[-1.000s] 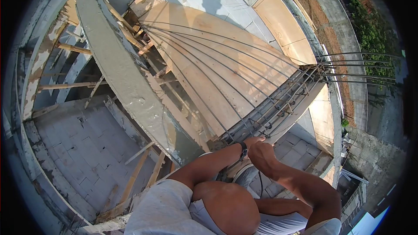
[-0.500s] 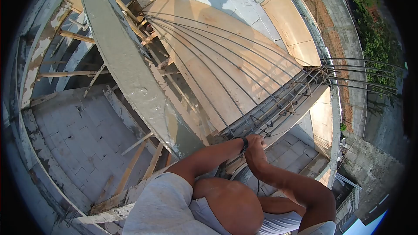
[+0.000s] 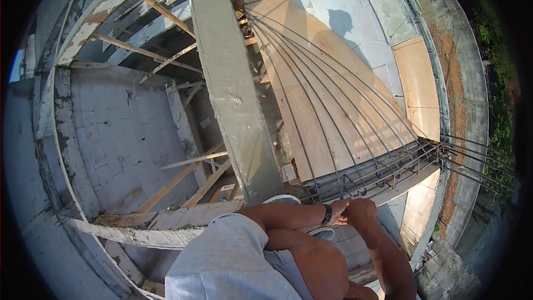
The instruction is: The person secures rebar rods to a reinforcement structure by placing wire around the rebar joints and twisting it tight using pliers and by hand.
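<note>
My left hand (image 3: 337, 213), with a dark watch (image 3: 327, 214) at its wrist, meets my right hand (image 3: 361, 211) low in the middle of the view. Both hands have their fingers closed; anything between them is too small or hidden to make out. Just beyond them lies a steel rebar cage (image 3: 375, 168) along the edge beam. From it several long rebars (image 3: 337, 105) converge toward the upper left, over a plywood sheet (image 3: 316, 83). Rebar ends (image 3: 477, 161) stick out past the beam at the right.
A wet-looking concrete beam (image 3: 225, 72) runs down the left of the plywood. My shoes (image 3: 282, 199) are near its lower end. Left of it is a drop to a block wall (image 3: 127, 133) with wooden props (image 3: 172, 186). Far below at right runs a paved strip (image 3: 469, 94).
My view has swung left, so the structure sits further right and lower. My hands are still together near the rebar cage, and my right fist now shows its knuckles.
</note>
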`<action>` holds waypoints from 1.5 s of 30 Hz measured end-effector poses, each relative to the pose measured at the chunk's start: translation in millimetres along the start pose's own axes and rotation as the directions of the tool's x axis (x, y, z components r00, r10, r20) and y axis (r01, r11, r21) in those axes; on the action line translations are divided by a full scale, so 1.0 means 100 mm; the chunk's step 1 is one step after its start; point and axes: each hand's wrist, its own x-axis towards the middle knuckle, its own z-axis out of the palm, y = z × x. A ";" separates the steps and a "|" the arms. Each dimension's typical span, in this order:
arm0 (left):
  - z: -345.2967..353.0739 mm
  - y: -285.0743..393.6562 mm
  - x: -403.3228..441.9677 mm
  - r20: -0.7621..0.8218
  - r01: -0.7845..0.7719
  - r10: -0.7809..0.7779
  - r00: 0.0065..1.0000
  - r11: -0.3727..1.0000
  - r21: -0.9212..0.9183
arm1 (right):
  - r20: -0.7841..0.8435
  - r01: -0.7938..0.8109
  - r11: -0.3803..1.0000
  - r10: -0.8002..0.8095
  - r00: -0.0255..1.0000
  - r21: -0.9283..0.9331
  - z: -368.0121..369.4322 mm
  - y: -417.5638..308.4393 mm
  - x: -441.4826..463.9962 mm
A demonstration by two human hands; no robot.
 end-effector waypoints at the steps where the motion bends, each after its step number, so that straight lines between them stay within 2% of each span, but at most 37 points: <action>1: -0.01 -0.01 0.01 0.015 -0.005 0.005 1.000 1.000 0.000 | 0.060 -0.035 0.999 0.035 0.998 0.003 -0.16 -0.06 -0.10; 2: -0.02 -0.01 0.02 0.032 -0.007 0.007 0.999 1.000 0.005 | 0.120 -0.073 0.997 0.072 0.990 0.006 -0.25 -0.08 -0.15; 5: -0.25 -0.11 0.49 0.167 -0.043 0.036 0.985 0.998 0.040 | 0.023 -0.035 0.998 0.037 0.999 -0.058 0.29 -0.08 0.12; 6: -0.29 -0.15 0.60 0.208 -0.065 0.051 0.977 0.996 0.064 | 0.053 -0.024 0.968 0.038 0.998 -0.250 0.35 -0.14 0.17; 7: -0.29 -0.11 0.52 0.324 -0.136 0.106 0.940 0.988 0.073 | 0.078 -0.006 0.902 0.044 0.996 -0.431 0.36 -0.27 0.20; 9: -0.29 -0.02 0.35 0.543 -0.275 0.195 0.817 0.959 0.068 | 0.066 0.045 0.675 0.006 0.998 -0.736 0.10 -0.57 -0.02; 10: -0.25 0.01 0.28 0.447 -0.222 0.164 0.879 0.972 0.081 | -0.127 -0.125 0.726 0.052 0.990 -0.676 0.38 -0.54 0.15; 12: -0.14 -0.03 0.13 0.243 -0.100 0.078 0.967 0.992 0.080 | -0.464 -0.411 0.788 0.182 0.867 -0.459 1.22 -0.40 0.54; 13: -0.06 -0.01 0.00 0.162 -0.068 0.048 0.986 0.990 0.123 | -0.413 -0.252 0.957 0.173 0.894 -0.144 1.19 -0.28 0.34; 16: -0.04 0.01 0.03 0.134 -0.022 0.002 0.991 0.988 0.150 | -0.267 -0.365 0.900 0.301 0.916 -0.238 0.74 -0.22 0.24; 17: -0.05 -0.01 0.05 0.122 -0.009 -0.012 0.992 0.986 0.165 | -0.145 -0.356 0.924 0.336 0.930 -0.140 0.62 -0.18 0.27; 20: -0.03 -0.05 0.16 -0.047 -0.007 0.020 0.999 0.968 0.252 | 0.140 -0.229 0.973 0.222 0.965 0.032 0.34 0.02 0.29; 21: -0.03 -0.05 0.18 -0.087 0.025 -0.003 0.996 0.969 0.246 | 0.183 -0.313 0.943 0.290 0.939 0.109 0.33 0.07 0.30; 24: -0.07 -0.10 0.13 -0.084 -0.020 0.044 0.996 0.965 0.261 | 0.395 -0.050 0.999 0.042 0.918 0.012 0.32 0.13 0.29; 25: -0.03 -0.07 0.01 -0.075 -0.056 0.077 0.994 0.967 0.247 | 0.422 -0.033 0.997 -0.001 0.907 0.073 0.45 0.12 0.37; 27: -0.09 -0.04 0.01 -0.060 -0.049 0.065 0.996 0.971 0.233 | 0.486 -0.105 0.947 -0.059 0.872 0.303 0.52 0.13 0.41; 29: -0.11 -0.06 0.00 -0.078 -0.042 0.061 0.995 0.973 0.226 | 0.554 -0.311 0.771 -0.065 0.830 0.555 0.51 0.14 0.40; 30: -0.10 -0.03 -0.06 -0.081 -0.005 0.025 0.996 0.973 0.233 | 0.600 -0.457 0.599 -0.051 0.798 0.658 0.46 0.12 0.35; 32: -0.10 -0.04 -0.14 -0.089 0.069 -0.050 0.995 0.970 0.233 | 0.695 -0.678 0.172 -0.064 0.717 0.715 0.30 0.06 0.20; 33: -0.12 -0.05 -0.15 -0.079 0.083 -0.064 0.995 0.963 0.256 | 0.697 -0.689 0.110 -0.065 0.714 0.717 0.08 0.03 0.09; 37: -0.09 0.03 -0.17 -0.131 0.067 -0.032 0.991 0.959 0.275 | 0.730 -0.727 -0.096 -0.010 0.684 0.680 0.13 0.07 0.14; 40: -0.31 0.09 -0.03 -0.022 -0.017 0.025 0.999 0.949 0.315 | 0.720 -0.724 -0.234 -0.116 0.684 0.649 0.20 0.12 0.19; 41: -0.35 0.07 -0.02 -0.018 -0.155 0.186 0.982 0.862 0.482 | 0.712 -0.708 -0.342 -0.139 0.688 0.618 0.24 0.13 0.23; 43: -0.41 -0.08 -0.13 0.064 -0.354 0.469 0.881 0.562 0.748 | 0.696 -0.669 -0.534 -0.192 0.692 0.518 0.42 0.04 0.27; 44: -0.39 -0.10 -0.15 -0.015 -0.255 0.313 0.950 0.798 0.547 | 0.672 -0.633 -0.611 -0.213 0.710 0.475 0.51 -0.02 0.28; 45: -0.36 -0.10 -0.20 -0.093 -0.113 0.146 0.985 0.949 0.296 | 0.646 -0.595 -0.682 -0.231 0.727 0.426 0.61 -0.08 0.29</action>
